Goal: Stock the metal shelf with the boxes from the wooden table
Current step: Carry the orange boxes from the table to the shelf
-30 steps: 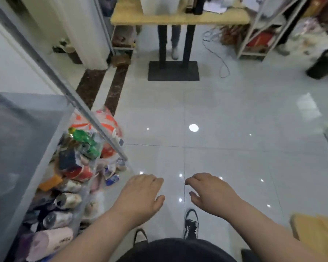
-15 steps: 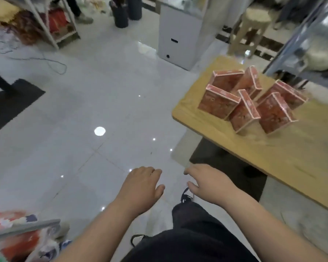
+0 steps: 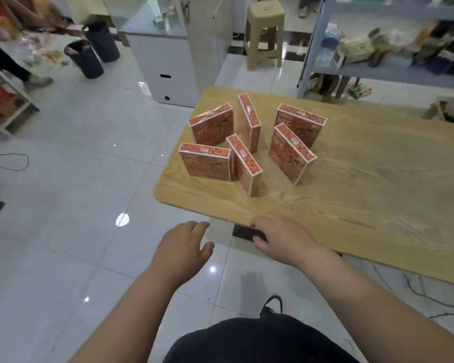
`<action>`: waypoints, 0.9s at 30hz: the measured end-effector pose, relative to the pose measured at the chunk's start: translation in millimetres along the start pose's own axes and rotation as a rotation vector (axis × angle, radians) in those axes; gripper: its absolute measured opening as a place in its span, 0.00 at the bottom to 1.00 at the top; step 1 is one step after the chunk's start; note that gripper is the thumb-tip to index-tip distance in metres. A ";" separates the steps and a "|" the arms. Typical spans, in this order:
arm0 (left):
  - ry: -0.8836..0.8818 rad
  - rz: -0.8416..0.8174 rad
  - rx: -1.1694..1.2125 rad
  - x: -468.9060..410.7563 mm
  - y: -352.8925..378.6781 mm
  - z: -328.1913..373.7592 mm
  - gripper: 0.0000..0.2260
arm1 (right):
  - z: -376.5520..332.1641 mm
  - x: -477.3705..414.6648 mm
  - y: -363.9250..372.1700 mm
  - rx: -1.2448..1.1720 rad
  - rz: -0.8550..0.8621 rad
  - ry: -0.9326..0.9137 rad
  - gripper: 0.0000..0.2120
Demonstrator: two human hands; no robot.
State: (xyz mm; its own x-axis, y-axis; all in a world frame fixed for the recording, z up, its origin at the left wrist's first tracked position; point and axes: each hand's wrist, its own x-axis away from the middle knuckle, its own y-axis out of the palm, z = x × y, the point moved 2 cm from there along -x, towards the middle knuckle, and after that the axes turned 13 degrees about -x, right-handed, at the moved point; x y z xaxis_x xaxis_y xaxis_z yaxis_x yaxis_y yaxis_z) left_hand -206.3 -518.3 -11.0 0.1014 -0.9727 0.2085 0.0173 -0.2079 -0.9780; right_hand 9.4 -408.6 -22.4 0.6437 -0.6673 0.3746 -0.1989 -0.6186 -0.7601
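Six boxes stand on edge in a loose cluster on the wooden tabletop (image 3: 364, 192), near its left end. All share one look: flat, red-orange cartons with pale borders, a print of small round orange fruit and large pale letters on the broad faces (they read something like "NFC"), under a glossy wrap.

The back-left box (image 3: 211, 125) and the front-left box (image 3: 206, 163) show their broad faces. The back-middle box (image 3: 249, 119) and the front-middle box (image 3: 244, 163) show mostly narrow top edges. The front-middle box stands just beside the front-left one. On the right, the back-right box (image 3: 299, 124) stands behind the front-right box (image 3: 290, 153), which is turned at an angle.

The left grip (image 3: 182, 247) hangs over the tiled floor (image 3: 63, 205), released, its fingers relaxed and empty. The right grip (image 3: 283, 239) is at the tabletop's near edge, fingers loosely bent and grasping nothing; whether it touches the wood cannot be told. Both are well apart from the boxes.

Beyond the tabletop are a grey shelving unit (image 3: 378, 70) loaded with blurred goods, a beige stool (image 3: 265, 35) and a white cabinet (image 3: 168, 74).
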 end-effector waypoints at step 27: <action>0.131 -0.113 0.269 -261.7 10.6 -131.4 0.25 | 32.1 -152.0 -12.6 -0.905 0.524 0.605 0.24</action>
State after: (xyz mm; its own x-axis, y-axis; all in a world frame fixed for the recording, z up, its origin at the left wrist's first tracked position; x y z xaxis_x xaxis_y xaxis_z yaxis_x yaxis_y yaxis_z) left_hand -363.4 -279.4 -75.3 -0.0450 -0.9538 0.2972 0.2851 -0.2974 -0.9112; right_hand -62.2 -286.0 -86.9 -0.0719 -0.8606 0.5042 -0.9335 -0.1199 -0.3379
